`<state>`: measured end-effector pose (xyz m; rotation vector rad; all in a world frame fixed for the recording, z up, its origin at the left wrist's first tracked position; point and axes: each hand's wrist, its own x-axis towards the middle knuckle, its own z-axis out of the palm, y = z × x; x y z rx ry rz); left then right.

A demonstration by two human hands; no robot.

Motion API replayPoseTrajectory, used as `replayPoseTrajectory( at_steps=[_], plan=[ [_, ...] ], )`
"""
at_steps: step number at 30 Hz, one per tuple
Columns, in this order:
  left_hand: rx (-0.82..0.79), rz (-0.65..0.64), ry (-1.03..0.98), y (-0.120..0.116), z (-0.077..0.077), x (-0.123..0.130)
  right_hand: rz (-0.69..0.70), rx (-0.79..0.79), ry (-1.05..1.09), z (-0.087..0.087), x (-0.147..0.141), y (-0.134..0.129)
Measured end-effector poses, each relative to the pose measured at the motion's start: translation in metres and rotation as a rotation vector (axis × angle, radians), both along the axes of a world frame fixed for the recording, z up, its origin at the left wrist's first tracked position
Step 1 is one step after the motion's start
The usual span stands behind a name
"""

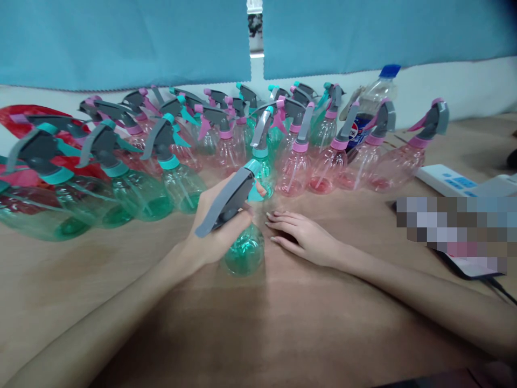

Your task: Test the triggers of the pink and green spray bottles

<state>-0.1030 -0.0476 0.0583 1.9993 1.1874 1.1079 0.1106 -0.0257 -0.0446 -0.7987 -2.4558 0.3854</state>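
Note:
My left hand (218, 229) is wrapped round the neck of a green spray bottle (243, 252) with a grey and teal trigger head. The bottle stands on the wooden table, its nozzle pointing away from me. To its right my right hand (302, 237) rests on the tabletop, fingers stretched out and holding nothing. Close behind the hands is another green spray bottle (264, 171). A pink spray bottle (294, 172) stands just right of that one.
Rows of green spray bottles (139, 194) and pink ones spread across the back. A cola bottle (359, 126) with a blue cap stands behind them. At right lie a white power strip (446, 180) and a pixelated device (472, 264) with a cable. Blue cloth (121, 43) hangs behind.

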Motion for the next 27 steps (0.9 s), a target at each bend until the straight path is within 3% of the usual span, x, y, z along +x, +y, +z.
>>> replayPoseTrajectory(
  at_steps=[3, 18, 27],
  plan=[
    [-0.013, -0.032, -0.018, 0.0000, -0.0029, -0.0010, 0.000, -0.009, 0.011, -0.0004, -0.0001, -0.0001],
    [0.038, 0.070, 0.026, -0.0057, 0.0002, 0.0033, 0.004, -0.020, 0.000, -0.0016, 0.0003, 0.0006],
    [0.025, 0.035, -0.033, -0.0066, -0.0013, 0.0026, -0.004, -0.012, -0.019, -0.0002, -0.0001, 0.0000]
  ],
)
